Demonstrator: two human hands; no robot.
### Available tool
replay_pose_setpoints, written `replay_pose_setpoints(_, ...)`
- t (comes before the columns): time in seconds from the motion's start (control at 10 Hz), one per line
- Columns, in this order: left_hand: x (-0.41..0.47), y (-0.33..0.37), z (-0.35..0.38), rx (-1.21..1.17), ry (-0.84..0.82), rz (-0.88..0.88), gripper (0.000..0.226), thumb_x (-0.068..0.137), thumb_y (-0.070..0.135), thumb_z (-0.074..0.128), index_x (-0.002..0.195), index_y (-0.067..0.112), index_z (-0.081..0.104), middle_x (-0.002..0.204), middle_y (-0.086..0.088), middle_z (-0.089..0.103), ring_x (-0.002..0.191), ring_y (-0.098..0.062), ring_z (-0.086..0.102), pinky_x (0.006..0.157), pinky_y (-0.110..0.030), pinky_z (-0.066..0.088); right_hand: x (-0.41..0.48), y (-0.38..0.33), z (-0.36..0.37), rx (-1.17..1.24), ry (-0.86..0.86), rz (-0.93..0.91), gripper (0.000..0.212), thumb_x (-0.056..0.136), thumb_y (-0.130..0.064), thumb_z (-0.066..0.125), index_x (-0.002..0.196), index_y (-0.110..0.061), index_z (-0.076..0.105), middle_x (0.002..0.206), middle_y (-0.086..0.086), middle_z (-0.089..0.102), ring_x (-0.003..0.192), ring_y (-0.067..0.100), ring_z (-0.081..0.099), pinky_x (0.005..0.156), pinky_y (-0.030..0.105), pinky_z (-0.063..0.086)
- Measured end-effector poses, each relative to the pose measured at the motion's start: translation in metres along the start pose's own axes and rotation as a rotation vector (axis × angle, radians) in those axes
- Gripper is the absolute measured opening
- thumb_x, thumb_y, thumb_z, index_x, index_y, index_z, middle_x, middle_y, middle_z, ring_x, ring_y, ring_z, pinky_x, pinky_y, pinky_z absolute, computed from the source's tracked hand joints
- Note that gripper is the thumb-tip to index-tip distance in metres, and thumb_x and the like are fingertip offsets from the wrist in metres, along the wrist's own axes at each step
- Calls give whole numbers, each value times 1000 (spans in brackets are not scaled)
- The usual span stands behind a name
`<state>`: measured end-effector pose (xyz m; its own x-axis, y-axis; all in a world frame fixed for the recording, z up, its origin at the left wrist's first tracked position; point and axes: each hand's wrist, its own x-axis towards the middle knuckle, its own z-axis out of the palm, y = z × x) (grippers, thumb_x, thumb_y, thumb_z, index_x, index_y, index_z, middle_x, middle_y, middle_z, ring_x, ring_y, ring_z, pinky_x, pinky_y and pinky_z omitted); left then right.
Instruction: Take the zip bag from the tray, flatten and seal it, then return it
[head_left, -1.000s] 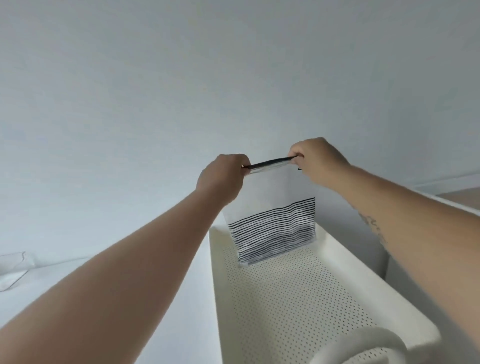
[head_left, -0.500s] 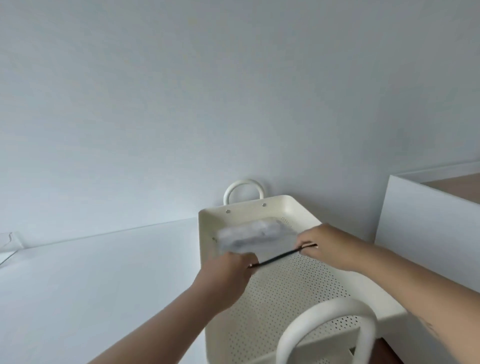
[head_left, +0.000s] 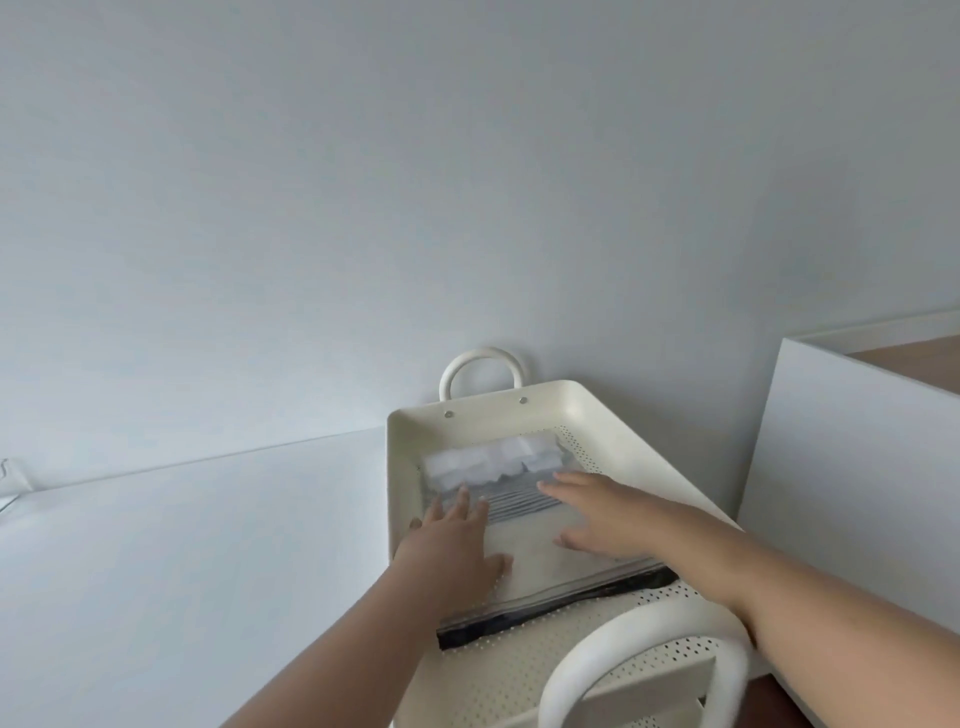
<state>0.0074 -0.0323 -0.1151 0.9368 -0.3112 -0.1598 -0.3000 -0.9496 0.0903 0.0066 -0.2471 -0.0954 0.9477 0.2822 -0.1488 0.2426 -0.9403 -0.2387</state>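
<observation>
Two hands, left hand (head_left: 457, 545) and right hand (head_left: 608, 514), press flat with fingers spread, grasping nothing, on the zip bag (head_left: 524, 540) lying inside the tray (head_left: 623, 447); the return looks nearly complete, leaving only withdrawal.

Striped clear zip bag (head_left: 524, 551) flat in perforated cream tray (head_left: 639, 462)

You see a cream perforated metal tray (head_left: 613, 415) with a matt painted finish, a clear glossy plastic zip bag (head_left: 524, 551) with a dark seal strip, and a smooth matt white worktop (head_left: 182, 545).
</observation>
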Motion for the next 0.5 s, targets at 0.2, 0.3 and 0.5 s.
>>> replay_pose_setpoints(0.2,13,0,13,12,-140,-54,79,91,65,28,154,26,1,163,2,-7,149,-33,-2,119,-51,8,8,8,18,-51,-116,-3,72,96,-56,40,155,-27,10,164,-3,-4,151,20,-2,122,39,5)
replay_pose_setpoints(0.3,13,2,10,30,-103,-42,78,90,65,30,154,26,6,164,1,-2,149,-32,3,119,-50,11,6,10,18,-38,-104,-8,71,95,-56,41,154,-27,15,164,-4,0,150,18,2,121,36,5)
replay_pose_setpoints(0.5,-6,4,-5,41,71,20,69,92,60,39,149,22,28,159,-1,26,144,-25,25,114,-44,27,-11,6,4,79,46,-5,64,94,-49,50,151,-27,29,162,-3,22,148,14,19,116,26,12)
